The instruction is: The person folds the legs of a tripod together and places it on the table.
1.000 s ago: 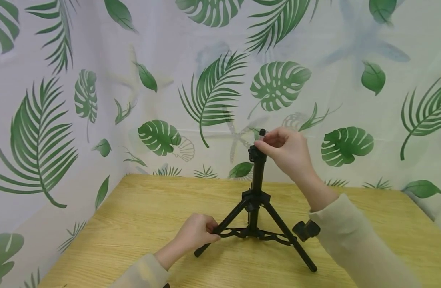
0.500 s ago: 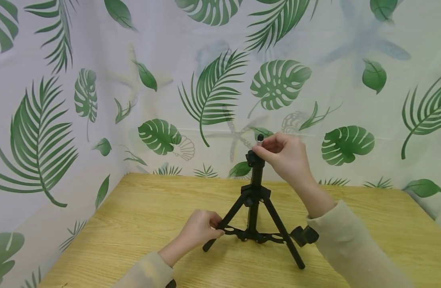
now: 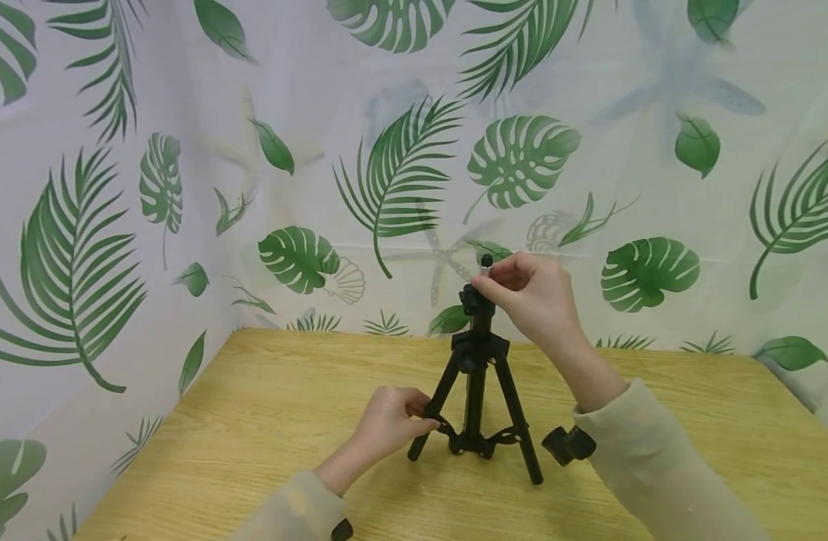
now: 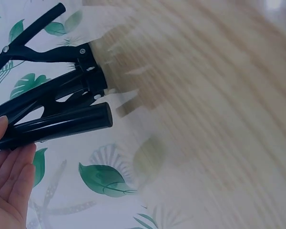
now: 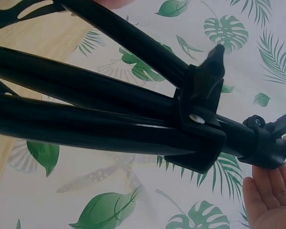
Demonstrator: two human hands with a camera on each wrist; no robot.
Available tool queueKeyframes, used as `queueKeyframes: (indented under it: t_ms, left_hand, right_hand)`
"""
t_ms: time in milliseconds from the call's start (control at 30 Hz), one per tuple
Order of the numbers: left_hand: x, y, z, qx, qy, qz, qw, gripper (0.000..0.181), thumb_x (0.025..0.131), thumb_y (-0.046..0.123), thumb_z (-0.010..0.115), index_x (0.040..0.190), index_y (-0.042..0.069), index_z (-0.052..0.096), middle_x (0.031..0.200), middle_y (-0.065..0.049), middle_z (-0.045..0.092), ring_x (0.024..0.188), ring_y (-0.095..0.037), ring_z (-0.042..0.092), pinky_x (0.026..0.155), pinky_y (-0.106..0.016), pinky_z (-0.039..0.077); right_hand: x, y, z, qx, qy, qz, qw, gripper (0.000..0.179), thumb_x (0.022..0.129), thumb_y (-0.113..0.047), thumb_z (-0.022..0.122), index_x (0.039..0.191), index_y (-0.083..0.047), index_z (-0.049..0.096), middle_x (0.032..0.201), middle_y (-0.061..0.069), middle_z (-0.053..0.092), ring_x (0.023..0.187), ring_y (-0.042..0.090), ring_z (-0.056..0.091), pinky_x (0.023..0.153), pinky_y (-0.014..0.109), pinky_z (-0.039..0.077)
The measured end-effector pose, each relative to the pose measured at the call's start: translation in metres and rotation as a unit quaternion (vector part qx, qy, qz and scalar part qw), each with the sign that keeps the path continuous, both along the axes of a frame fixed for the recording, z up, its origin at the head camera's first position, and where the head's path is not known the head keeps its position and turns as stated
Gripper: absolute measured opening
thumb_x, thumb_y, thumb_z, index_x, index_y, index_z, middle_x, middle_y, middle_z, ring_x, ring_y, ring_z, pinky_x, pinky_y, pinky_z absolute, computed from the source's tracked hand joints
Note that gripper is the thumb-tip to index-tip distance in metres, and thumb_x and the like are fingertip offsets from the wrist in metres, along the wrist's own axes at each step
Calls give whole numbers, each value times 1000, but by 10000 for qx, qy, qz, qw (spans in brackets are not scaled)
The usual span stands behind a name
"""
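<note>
A small black tripod (image 3: 478,376) stands on the wooden table (image 3: 265,421), its legs drawn fairly close together. My left hand (image 3: 422,421) grips the left leg low down, by the brace. In the left wrist view that leg (image 4: 62,125) lies across my fingers (image 4: 12,181). My right hand (image 3: 488,279) pinches the stud at the top of the centre column. The right wrist view shows the column and leg hub (image 5: 200,129) up close, with my fingers (image 5: 269,195) under the collar.
A small black knob-like part (image 3: 568,443) lies on the table just right of the tripod, beside my right sleeve. A leaf-print curtain (image 3: 184,150) closes off the back and left sides. Bare tabletop (image 3: 725,421) extends to the right.
The tripod's legs have folded inward from a wide spread. My left hand has moved right with the left leg. The right hand has stayed on the column top.
</note>
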State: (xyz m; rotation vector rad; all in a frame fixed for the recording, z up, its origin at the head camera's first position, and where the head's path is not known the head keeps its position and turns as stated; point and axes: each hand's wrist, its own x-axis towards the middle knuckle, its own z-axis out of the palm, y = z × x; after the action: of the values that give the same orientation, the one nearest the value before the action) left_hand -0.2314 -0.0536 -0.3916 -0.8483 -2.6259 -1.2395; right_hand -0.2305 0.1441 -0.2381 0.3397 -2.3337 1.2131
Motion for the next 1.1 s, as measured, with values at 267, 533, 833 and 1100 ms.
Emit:
queueKeyframes:
  t_ms: [267,533,833,1100]
  left_hand:
    - [-5,12,0,157,-76,122,9998,13,73,13,73,83,5,68,73,0,66,65,-6,59,59,-21,46]
    - [-8,21,0,319,-265,186,9990,14,74,14,72,85,5,68,76,-1,66,67,-8,60,60,-21,47]
    - [-10,31,0,477,-294,186,9983,15,75,16,72,85,6,68,76,0,66,68,-7,59,62,-21,47]
    - [-12,35,1,310,-245,221,9990,17,73,19,73,82,5,68,74,1,65,63,-5,57,57,-19,45]
  right_hand:
    - [1,-1,0,-6,18,27,10000,24,80,-25,67,88,-2,65,87,8,65,73,17,60,63,30,46]
    - [0,0,-1,-4,-6,-13,10000,27,80,-27,66,88,-2,64,88,9,65,75,18,60,65,31,46]
    - [0,3,0,-32,-16,4,10000,29,80,-30,66,89,-3,64,90,8,64,76,17,60,65,31,46]
    - [0,3,0,-6,-77,110,9999,31,80,-33,65,90,-4,64,91,8,64,76,17,60,67,32,46]
